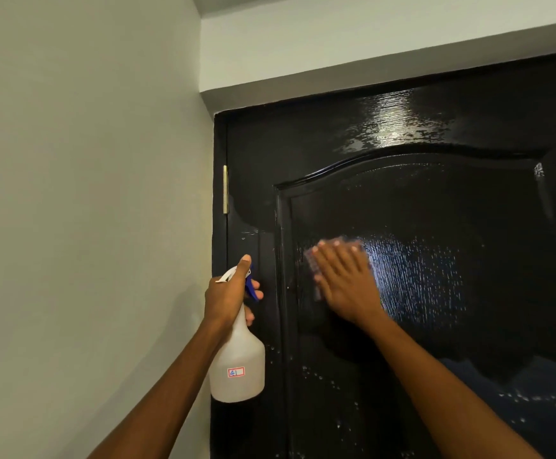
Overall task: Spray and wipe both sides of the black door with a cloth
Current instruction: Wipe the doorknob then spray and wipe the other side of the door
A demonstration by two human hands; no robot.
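The glossy black door [435, 293] fills the right half of the view, wet with droplets and streaks on its raised panel. My right hand [343, 276] lies flat with straight fingers against the panel, pressing a cloth [311, 265] whose edge shows blurred at the fingertips; most of it is hidden under the palm. My left hand [228, 293] grips the neck of a white spray bottle [238, 366] with a blue trigger, held upright near the door's left stile, nozzle toward the door.
A pale wall [88, 210] runs along the left, meeting the black door frame [218, 193]. A brass hinge [225, 189] sits on the frame's edge. A white lintel and ceiling lie above the door.
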